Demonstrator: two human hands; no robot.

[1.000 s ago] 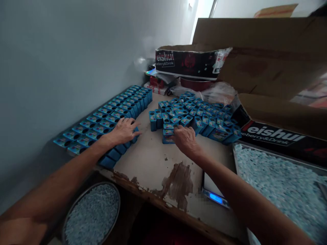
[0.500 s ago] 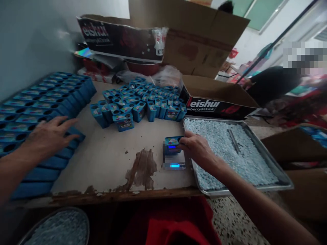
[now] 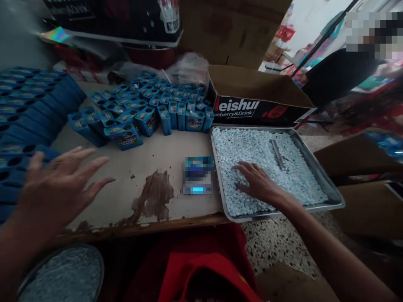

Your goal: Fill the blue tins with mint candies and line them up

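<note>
My left hand (image 3: 63, 188) hovers with fingers spread beside the rows of small blue boxes (image 3: 40, 105), which have round holes in their tops. My right hand (image 3: 256, 180) lies low over the small pale blue pellets (image 3: 239, 147), fingertips touching them. Its fingers are slightly curled and apart, with nothing visibly held. The pellets fill a metal tray (image 3: 231, 217). Left of that tray, a blue box (image 3: 198, 162) stands on a small scale (image 3: 197, 184) with a lit display. A thin metal strip (image 3: 277, 154) rests on the pellets.
Several more blue boxes (image 3: 126, 136) stand at the back of the worn table (image 3: 110, 184). Behind the tray is an open carton (image 3: 267, 110). A round pan (image 3: 101, 268) of pellets sits below the table's front edge. Another person (image 3: 340, 75) is at the far right.
My right hand has let go of the blue box on the scale and moved right onto the pellets. My left hand has shifted away from the boxes. The view has tilted down.
</note>
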